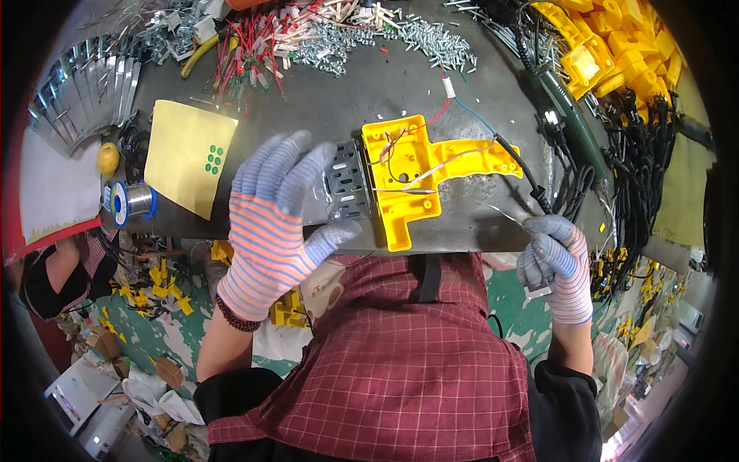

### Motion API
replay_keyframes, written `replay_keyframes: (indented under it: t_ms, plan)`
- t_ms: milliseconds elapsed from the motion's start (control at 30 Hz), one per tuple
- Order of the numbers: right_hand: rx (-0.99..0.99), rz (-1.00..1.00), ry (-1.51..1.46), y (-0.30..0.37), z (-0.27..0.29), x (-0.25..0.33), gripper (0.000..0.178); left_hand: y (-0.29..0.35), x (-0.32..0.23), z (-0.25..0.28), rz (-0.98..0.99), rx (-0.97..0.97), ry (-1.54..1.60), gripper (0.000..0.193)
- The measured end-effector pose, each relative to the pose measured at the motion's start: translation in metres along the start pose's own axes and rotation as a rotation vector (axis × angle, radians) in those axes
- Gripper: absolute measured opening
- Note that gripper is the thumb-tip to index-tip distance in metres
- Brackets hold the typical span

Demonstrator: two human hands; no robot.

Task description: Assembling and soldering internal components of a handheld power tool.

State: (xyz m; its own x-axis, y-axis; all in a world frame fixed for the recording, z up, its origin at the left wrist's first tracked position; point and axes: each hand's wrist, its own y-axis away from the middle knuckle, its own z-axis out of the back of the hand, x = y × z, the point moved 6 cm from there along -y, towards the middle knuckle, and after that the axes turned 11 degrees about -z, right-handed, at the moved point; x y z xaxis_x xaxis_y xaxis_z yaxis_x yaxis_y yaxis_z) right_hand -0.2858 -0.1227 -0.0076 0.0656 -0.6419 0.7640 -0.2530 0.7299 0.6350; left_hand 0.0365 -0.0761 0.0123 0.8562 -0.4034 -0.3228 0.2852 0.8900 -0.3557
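Yellow housing [435, 163], one; gloved hands [269, 204] [558, 262], two

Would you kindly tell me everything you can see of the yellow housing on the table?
The yellow housing is a plastic-looking shell, lying hollow side up near the front edge of the table. It has a broad body with raised posts, a leg toward the wearer and a handle pointing right. Thin wires run inside it and over the handle; a black cable crosses the handle's tip. A slotted metal plate adjoins its left side.
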Motion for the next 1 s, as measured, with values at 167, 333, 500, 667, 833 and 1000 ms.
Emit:
replay_keyframes:
  t_ms: [167, 333, 500, 667, 833, 1000]
  plan:
    - [0.027, -0.114, -0.140, -0.016, 0.006, -0.006, 0.025, 0.009, 0.012, -0.019, 0.056, 0.078, -0.056, 0.094]
    - [0.113, -0.138, -0.090, -0.024, -0.017, 0.007, 0.024, 0.013, 0.013, -0.020, 0.014, -0.006, -0.065, 0.093]
    - [0.203, -0.216, -0.030, -0.026, -0.055, 0.004, 0.025, 0.011, 0.009, -0.016, -0.004, -0.051, -0.082, 0.083]
    - [0.216, -0.248, -0.078, -0.027, -0.068, -0.002, 0.026, 0.016, 0.009, -0.016, -0.020, -0.096, -0.119, 0.084]
    - [0.185, -0.220, 0.047, -0.025, -0.065, -0.001, 0.027, 0.018, 0.010, -0.016, -0.019, -0.118, -0.113, 0.088]
    - [0.199, -0.222, 0.134, -0.024, -0.063, 0.004, 0.028, 0.017, 0.011, -0.016, -0.023, -0.125, -0.091, 0.089]
